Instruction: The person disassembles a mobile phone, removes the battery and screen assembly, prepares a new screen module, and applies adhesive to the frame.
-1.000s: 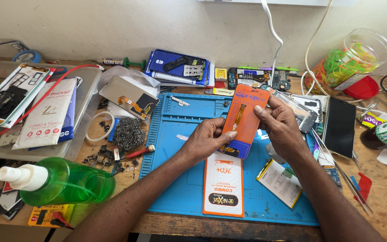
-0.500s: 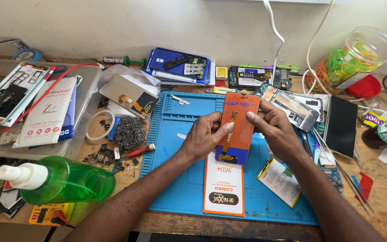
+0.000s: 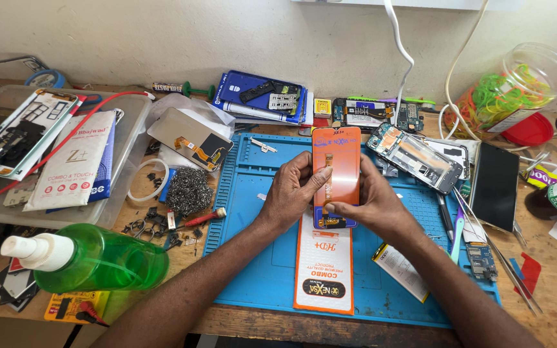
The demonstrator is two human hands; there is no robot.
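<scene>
- A green spray bottle [image 3: 91, 263] lies on its side at the near left of the surface [image 3: 549, 309].
- A white and orange package [image 3: 323, 270] lies flat on the blue work mat [image 3: 253, 258], near the hands.
- The left hand [image 3: 289, 193] and right hand [image 3: 370, 205] grasp an orange phone display panel [image 3: 336, 174] by its edges, above the mat centre.
- A bare phone frame [image 3: 414, 156] lies right of the panel.
- A clear jar of coloured bands [image 3: 514, 90] lies tipped at the far right.
</scene>
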